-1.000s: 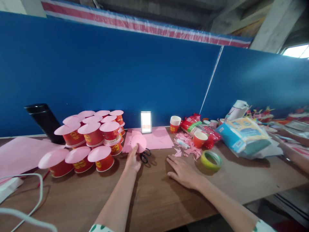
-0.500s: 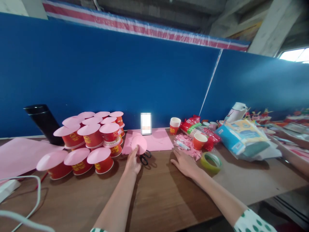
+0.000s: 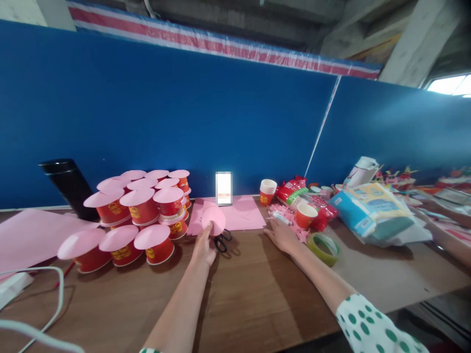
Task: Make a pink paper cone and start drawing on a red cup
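Observation:
My left hand [image 3: 203, 250] pinches a round pink paper disc [image 3: 214, 219] and holds it upright over the wooden table [image 3: 239, 299], just above black scissors [image 3: 222, 240]. My right hand [image 3: 282, 236] lies flat with fingers stretched toward a heap of pink paper scraps [image 3: 285, 215] and a small glue stick [image 3: 281, 218]. A red paper cup [image 3: 305, 215] stands just beyond the fingers. A green tape roll [image 3: 324, 247] lies right of the wrist.
Several upturned red cups topped with pink discs [image 3: 142, 215] crowd the left. A black flask [image 3: 68, 186], pink sheets [image 3: 29, 235], a white cable [image 3: 55, 304], a phone [image 3: 223, 188], stacked cups [image 3: 267, 191], red snack bags [image 3: 294, 189] and a tissue pack [image 3: 368, 208] line the blue partition [image 3: 184, 108].
My right hand slid forward and to the right across the table, reaching the pink scraps and glue stick. The left hand kept the disc in place.

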{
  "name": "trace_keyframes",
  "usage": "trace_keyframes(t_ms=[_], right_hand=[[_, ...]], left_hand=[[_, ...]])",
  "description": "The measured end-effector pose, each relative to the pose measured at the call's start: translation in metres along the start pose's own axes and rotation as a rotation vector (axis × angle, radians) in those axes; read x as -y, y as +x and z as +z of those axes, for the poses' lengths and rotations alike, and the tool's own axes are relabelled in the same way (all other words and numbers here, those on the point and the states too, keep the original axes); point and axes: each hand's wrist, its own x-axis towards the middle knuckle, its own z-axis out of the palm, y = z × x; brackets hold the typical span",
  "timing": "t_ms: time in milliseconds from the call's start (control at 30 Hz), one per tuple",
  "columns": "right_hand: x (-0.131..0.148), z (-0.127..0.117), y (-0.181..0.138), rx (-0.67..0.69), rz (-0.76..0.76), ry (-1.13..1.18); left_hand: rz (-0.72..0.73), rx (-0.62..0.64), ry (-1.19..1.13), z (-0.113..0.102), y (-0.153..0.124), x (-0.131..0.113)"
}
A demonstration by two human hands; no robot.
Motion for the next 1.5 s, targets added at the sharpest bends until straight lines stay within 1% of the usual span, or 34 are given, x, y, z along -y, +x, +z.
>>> trace_keyframes(t_ms=[100, 200, 300, 400, 533, 667, 733, 933, 1000, 1067, 1167, 1200, 1233, 1300, 1333, 1367, 1433, 1467, 1500], right_hand=[[0.002, 0.001, -0.002, -0.038, -0.043, -0.027], [0.009, 0.002, -0.014, -0.071, -0.101, -0.025], [0.015, 0.005, -0.029, -0.031, -0.117, 0.013], [0.012, 0.008, -0.035, -0.025, -0.13, 0.013], [-0.004, 0.008, -0.022, -0.049, -0.051, -0.019], [-0.013, 0.003, -0.008, -0.023, 0.029, -0.05], [-0.011, 0.001, -0.007, -0.016, 0.023, -0.052], [-0.002, 0.001, -0.015, -0.003, -0.096, 0.003], [-0.004, -0.002, -0.014, -0.001, -0.067, -0.009], [-0.006, -0.007, -0.012, 0.005, 0.01, -0.034], [0.004, -0.016, -0.011, -0.027, 0.067, -0.009], [0.011, -0.017, -0.011, -0.049, 0.048, 0.045], [0.021, -0.017, -0.012, -0.071, -0.007, 0.133], [0.046, -0.012, -0.013, -0.075, -0.123, 0.401], [0.059, -0.008, -0.012, -0.044, -0.147, 0.572], [0.072, -0.003, -0.011, 0.028, -0.156, 0.766], [0.096, 0.008, -0.008, 0.192, -0.052, 1.199], [0.106, 0.013, -0.006, 0.278, -0.005, 1.374], [0.113, 0.017, -0.004, 0.335, 0.047, 1.508]], left_hand=[[0.003, 0.006, -0.001, 0.001, -0.001, -0.001], [0.016, -0.002, -0.01, 0.003, -0.004, -0.002], [0.008, -0.033, -0.004, 0.006, -0.007, -0.004], [-0.006, -0.045, -0.002, 0.009, -0.01, -0.005], [-0.012, -0.038, 0.013, 0.01, -0.011, -0.005], [0.002, -0.03, 0.01, 0.007, -0.01, -0.004], [0.002, -0.014, 0.011, 0.006, -0.009, -0.003], [-0.003, -0.017, 0.031, 0.004, -0.006, -0.002], [-0.001, -0.012, 0.03, 0.003, -0.006, -0.002], [0.0, -0.012, 0.022, 0.003, -0.006, -0.001], [0.006, 0.003, 0.013, 0.004, -0.006, -0.001], [0.011, 0.012, 0.012, 0.005, -0.006, -0.001], [0.014, 0.023, 0.011, 0.005, -0.005, 0.0], [0.012, 0.05, 0.009, 0.006, -0.006, 0.001], [0.009, 0.066, 0.008, 0.006, -0.006, 0.001], [0.008, 0.085, 0.008, 0.007, -0.007, 0.001], [0.018, 0.121, 0.014, 0.008, -0.009, 0.001], [0.031, 0.131, 0.021, 0.008, -0.01, 0.0], [0.045, 0.134, 0.031, 0.009, -0.012, -0.001]])
